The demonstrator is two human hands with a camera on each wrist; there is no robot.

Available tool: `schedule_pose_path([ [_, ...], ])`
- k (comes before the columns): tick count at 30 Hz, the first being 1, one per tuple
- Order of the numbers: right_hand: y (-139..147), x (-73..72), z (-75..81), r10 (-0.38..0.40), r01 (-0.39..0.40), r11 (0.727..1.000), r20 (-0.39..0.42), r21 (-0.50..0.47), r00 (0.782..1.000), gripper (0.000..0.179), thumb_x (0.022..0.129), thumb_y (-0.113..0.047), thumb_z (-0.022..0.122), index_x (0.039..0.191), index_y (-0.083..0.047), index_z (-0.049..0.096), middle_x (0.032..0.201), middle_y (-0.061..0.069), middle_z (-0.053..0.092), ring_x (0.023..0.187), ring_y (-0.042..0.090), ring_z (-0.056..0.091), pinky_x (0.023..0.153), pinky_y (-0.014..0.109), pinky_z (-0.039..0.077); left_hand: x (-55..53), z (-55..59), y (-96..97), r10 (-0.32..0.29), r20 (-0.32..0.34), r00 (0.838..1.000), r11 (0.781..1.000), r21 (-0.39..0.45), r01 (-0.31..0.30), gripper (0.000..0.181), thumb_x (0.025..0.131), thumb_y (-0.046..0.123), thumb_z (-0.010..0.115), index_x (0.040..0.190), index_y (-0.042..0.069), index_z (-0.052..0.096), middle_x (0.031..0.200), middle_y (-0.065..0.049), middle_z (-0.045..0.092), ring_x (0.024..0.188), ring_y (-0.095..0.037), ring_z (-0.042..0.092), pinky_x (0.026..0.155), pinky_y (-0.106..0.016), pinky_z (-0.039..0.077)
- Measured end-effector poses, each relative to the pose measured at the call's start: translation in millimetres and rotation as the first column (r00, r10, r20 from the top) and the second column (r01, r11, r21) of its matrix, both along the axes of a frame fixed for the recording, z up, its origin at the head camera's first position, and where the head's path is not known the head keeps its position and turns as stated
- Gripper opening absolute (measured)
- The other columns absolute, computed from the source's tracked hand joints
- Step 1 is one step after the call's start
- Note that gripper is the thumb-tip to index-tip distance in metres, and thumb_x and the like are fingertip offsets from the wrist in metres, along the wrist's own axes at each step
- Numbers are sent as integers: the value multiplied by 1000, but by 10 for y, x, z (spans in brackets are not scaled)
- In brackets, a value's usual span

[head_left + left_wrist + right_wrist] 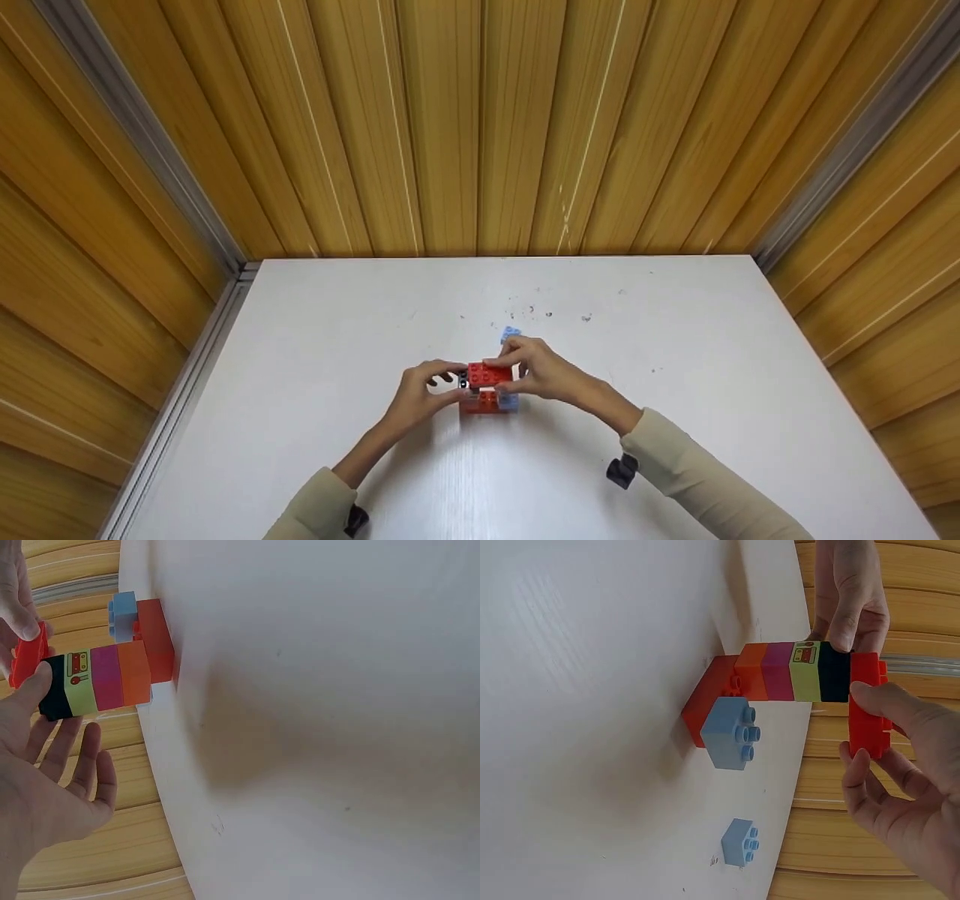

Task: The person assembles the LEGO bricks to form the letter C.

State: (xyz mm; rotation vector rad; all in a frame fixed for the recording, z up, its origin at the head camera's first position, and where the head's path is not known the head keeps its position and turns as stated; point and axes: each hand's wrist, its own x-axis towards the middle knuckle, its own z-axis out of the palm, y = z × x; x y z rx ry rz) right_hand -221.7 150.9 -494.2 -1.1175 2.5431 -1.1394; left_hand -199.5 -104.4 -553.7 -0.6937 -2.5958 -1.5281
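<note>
A tower of toy building bricks stands on a long red base brick (707, 696). From bottom to top come an orange brick (751, 669), a purple brick (778, 675), a yellow-green brick (78, 684) with a printed picture, and a black brick (57, 690). My left hand (416, 391) pinches the tower at the black brick, its other fingers spread loosely. Between thumb and fingers, my right hand (546, 372) holds a long red brick (865, 709) over the tower's top. One end of it meets the black brick; whether the two are joined I cannot tell.
A light-blue brick (726, 733) sits on the other end of the base. Another light-blue brick (737, 841) lies loose on the white table (337, 315), beyond my right hand. Wood-patterned walls (442, 127) enclose the back and sides.
</note>
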Motion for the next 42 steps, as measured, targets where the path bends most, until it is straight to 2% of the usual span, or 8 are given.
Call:
schedule_pose_path([
  [8,-11,-19,24,-15,15,1000,31,20,999,42,82,-7,84,122,-3,73,91,10,63,83,10,49,65,19,49,-4,27,7,-2,-33,999,1000,0,2,36,84,22,84,117,9,77,107,-7,78,93,-35,67,80,-45,57],
  [16,-32,-2,45,-49,45,997,62,59,997,42,82,-7,85,122,-5,74,92,8,64,84,10,50,67,18,48,2,14,8,10,-40,999,999,-43,-12,36,85,24,84,118,10,77,107,-6,79,91,-29,67,78,-39,55],
  [20,-7,7,138,-2,3,987,-8,161,1000,43,87,-14,82,128,-7,72,106,10,72,96,19,64,79,31,58,7,24,6,17,-60,998,998,-58,-21,38,84,27,84,117,10,78,108,-5,79,89,-27,66,78,-39,55],
  [22,34,-5,190,21,-22,984,6,175,1000,45,90,-18,79,133,-8,69,118,11,73,106,25,68,86,39,60,14,25,4,20,-55,998,997,-69,-24,39,84,28,84,118,11,78,110,-5,79,88,-26,66,78,-39,54],
  [27,200,-145,254,-6,-1,996,71,87,997,48,97,-23,70,141,-6,61,136,14,67,118,33,67,96,49,57,-6,51,24,24,-27,999,995,-92,-26,39,85,28,83,119,11,77,113,-4,78,91,-24,67,80,-37,54],
  [31,316,-309,87,-86,86,996,50,0,995,42,99,-16,68,137,0,62,131,22,68,113,41,68,92,54,57,13,59,24,36,-4,999,995,-98,-36,38,86,28,82,121,12,76,115,-3,78,93,-21,67,82,-36,54],
  [37,385,-514,-373,-215,218,973,49,-70,975,38,96,-5,68,132,7,62,131,30,64,112,50,65,88,58,57,29,52,30,48,0,999,995,-89,-48,39,86,30,83,120,12,76,115,-4,78,92,-21,66,82,-37,53],
  [42,362,-593,-624,-248,251,966,41,-66,968,47,89,1,73,133,11,59,130,31,62,114,51,61,93,62,53,23,55,22,42,15,999,996,-74,-41,40,87,31,82,121,11,76,117,-5,77,95,-24,67,82,-38,54],
])
